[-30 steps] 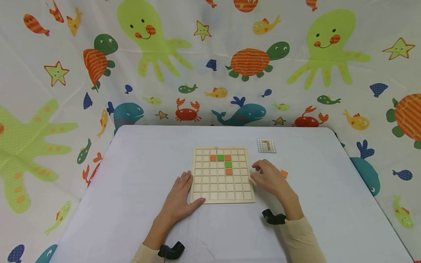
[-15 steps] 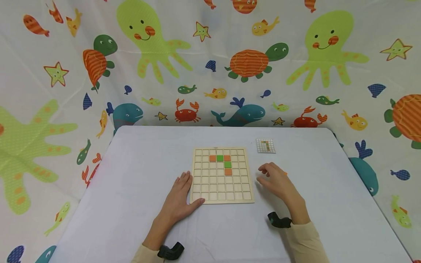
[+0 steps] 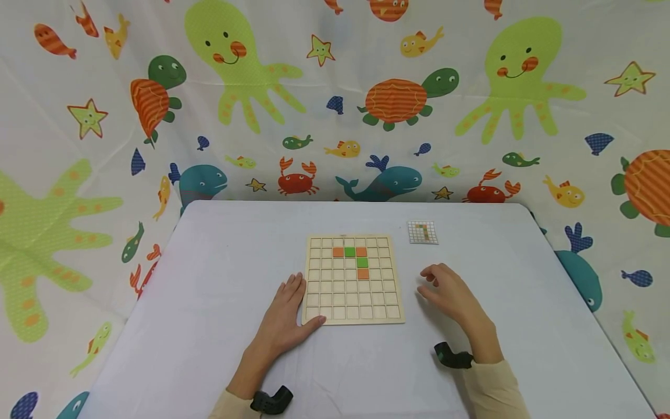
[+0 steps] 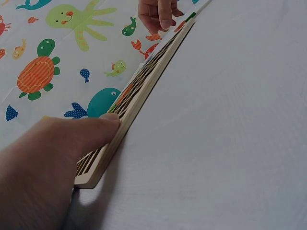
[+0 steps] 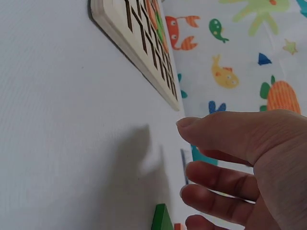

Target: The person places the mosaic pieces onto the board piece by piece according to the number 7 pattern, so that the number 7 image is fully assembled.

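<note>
A wooden grid board (image 3: 347,299) lies on the white table. Two green tiles and three orange ones sit in its upper cells, among them a green tile (image 3: 350,252) and an orange tile (image 3: 363,273). My left hand (image 3: 282,314) is spread along the board's left edge, its thumb over the near left corner. To the right of the board, my right hand (image 3: 451,294) hovers over the table with loosely bent fingers, holding nothing. Below its fingers in the right wrist view are a green block (image 5: 162,218) and an orange piece (image 5: 179,226); the hand hides them in the head view.
A small card (image 3: 423,232) printed with a coloured grid pattern lies beyond the board's upper right corner. Behind the white table (image 3: 220,262) hangs a curtain (image 3: 319,110) with sea animals. Each wrist wears a black camera mount.
My right hand has moved right, away from the board, and now covers the loose orange tile seen earlier beside it. My left hand stays in place at the board's edge.
</note>
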The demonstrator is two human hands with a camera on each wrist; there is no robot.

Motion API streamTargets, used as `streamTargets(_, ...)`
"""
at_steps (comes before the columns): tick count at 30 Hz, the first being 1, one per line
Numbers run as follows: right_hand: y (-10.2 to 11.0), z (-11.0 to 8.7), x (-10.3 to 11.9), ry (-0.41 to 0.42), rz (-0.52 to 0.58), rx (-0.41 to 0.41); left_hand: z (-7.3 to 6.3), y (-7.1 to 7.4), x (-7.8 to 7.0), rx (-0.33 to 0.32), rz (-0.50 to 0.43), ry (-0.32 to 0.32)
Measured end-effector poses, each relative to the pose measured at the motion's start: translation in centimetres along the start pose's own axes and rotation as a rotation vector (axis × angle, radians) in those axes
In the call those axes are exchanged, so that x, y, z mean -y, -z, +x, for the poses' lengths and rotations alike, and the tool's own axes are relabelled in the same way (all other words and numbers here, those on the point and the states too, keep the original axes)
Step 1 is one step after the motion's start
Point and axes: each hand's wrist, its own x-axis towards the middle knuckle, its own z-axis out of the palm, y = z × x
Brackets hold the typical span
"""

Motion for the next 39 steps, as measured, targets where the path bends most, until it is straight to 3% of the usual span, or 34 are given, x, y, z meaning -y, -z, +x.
streamTargets(21, 0.7, -1.4, -1.7, -0.041, -0.033, 0.023, 0.0, 0.2, -0.2, 0.005, -0.022, 0.0)
streamTargets(39, 1.3, -2.6, -3.2, 0.01, -0.018, -0.003, 0.0, 0.3, -0.2, 0.011, -0.026, 0.002)
